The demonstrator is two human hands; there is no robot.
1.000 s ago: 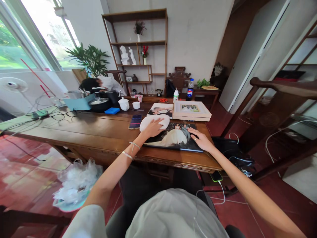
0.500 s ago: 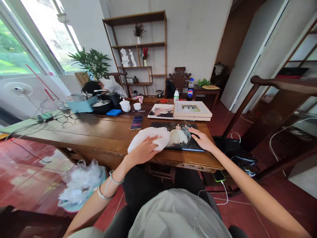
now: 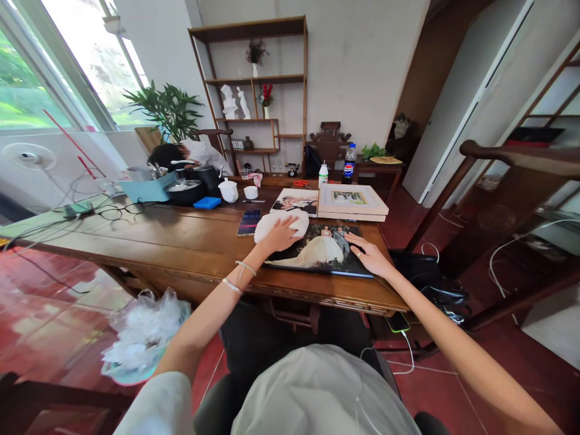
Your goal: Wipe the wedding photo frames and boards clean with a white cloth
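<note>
My left hand (image 3: 280, 234) lies palm down with its fingers spread on a white fluffy cloth (image 3: 267, 225). The cloth covers the upper left corner of a dark wedding photo album or panel (image 3: 312, 251), which shows a couple and a long pale gown. At the photo's right edge rests my right hand (image 3: 369, 257), fingers stretched out and touching its surface, with a ring on one finger. A phone (image 3: 249, 222) lies just left of the cloth. Behind the dark photo are a smaller photo print (image 3: 294, 202) and a light framed picture (image 3: 353, 202).
On the wooden table (image 3: 194, 241) stand a white lidded pot (image 3: 228, 190), a white cup (image 3: 251, 193), a blue box (image 3: 207, 203), a white bottle (image 3: 323, 175) and a cola bottle (image 3: 348, 164). Another person (image 3: 203, 155) leans at the far left. A bag-lined bin (image 3: 142, 338) sits on the floor.
My left hand and the cloth have moved away from me toward the photo's upper left corner, uncovering the gown's train. My right hand stays in place.
</note>
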